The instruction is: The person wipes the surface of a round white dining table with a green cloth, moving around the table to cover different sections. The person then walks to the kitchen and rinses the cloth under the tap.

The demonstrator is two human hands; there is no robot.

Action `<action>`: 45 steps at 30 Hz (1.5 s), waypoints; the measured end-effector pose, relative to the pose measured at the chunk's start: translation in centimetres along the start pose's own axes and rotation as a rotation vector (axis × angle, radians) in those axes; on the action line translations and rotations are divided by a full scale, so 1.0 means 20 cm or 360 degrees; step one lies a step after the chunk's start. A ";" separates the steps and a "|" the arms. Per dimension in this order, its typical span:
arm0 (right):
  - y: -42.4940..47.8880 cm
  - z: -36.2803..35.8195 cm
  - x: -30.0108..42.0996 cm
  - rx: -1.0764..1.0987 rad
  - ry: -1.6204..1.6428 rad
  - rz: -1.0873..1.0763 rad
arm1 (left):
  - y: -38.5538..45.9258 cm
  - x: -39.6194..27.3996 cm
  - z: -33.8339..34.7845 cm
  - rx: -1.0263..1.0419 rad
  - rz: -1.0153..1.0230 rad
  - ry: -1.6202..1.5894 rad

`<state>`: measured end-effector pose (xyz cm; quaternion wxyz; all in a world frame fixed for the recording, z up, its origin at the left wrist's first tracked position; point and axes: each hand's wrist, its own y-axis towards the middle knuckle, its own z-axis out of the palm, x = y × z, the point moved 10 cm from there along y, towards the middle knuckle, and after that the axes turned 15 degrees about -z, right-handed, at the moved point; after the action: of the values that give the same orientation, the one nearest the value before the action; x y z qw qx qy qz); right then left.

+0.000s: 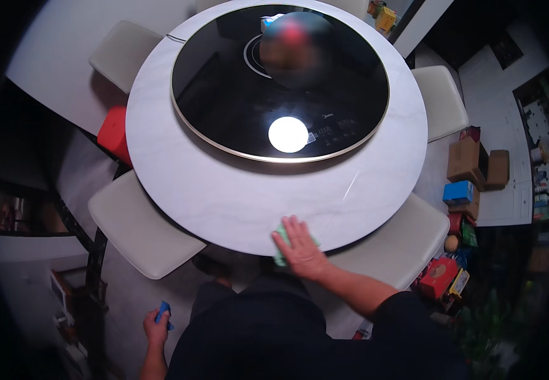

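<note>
My right hand (301,251) lies over a light green cloth (281,259) at the near rim of a round, white marble-look table (236,202). Its fingers are stretched forward, and the palm hides most of the cloth. Down at my left side, away from the table, my left hand (156,327) grips a crumpled blue cloth-like piece (164,315). A large round black glass panel (227,114) with a gold-coloured rim sits on the tabletop. It bears a Midea mark, touch controls and a cooking-zone ring, and reflects a bright round light.
Pale padded chairs (143,225) surround the table, one (388,242) close by my right arm. A red stool (114,134) stands at the left. Cardboard boxes (467,161), a blue box (458,192) and a red box (438,278) are on the right. A thin cable (175,38) crosses the tabletop's far left.
</note>
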<state>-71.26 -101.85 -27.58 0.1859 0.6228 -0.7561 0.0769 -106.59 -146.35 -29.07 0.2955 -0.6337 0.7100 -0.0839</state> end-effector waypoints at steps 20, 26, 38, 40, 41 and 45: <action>-0.22 -0.18 -0.22 0.0126 -0.0037 0.0000 | 0.33 -0.05 -0.15 -0.0028 0.0083 0.0061; -0.33 -0.22 -0.28 0.0032 -0.0089 0.0138 | 0.18 0.10 -0.16 -0.0011 -0.0005 0.0121; 0.66 0.17 0.26 -0.0297 0.0093 -0.0121 | 0.30 0.09 -0.11 0.0047 0.0079 0.0095; 0.31 0.13 0.11 -0.0182 0.0161 -0.0119 | 0.33 0.12 -0.18 -0.0073 0.0019 0.0064; 0.06 0.10 -0.01 -0.0042 0.0117 -0.0069 | 0.30 0.17 -0.22 -0.0138 -0.0037 0.0059; -0.31 -0.20 -0.26 -0.0110 -0.0097 0.0236 | 0.26 0.39 -0.20 0.0006 -0.0393 -0.0162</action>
<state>-63.81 -97.07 -26.52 0.1780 0.5603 -0.8076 0.0451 -113.29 -153.86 -30.96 0.3197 -0.7193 0.6103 -0.0886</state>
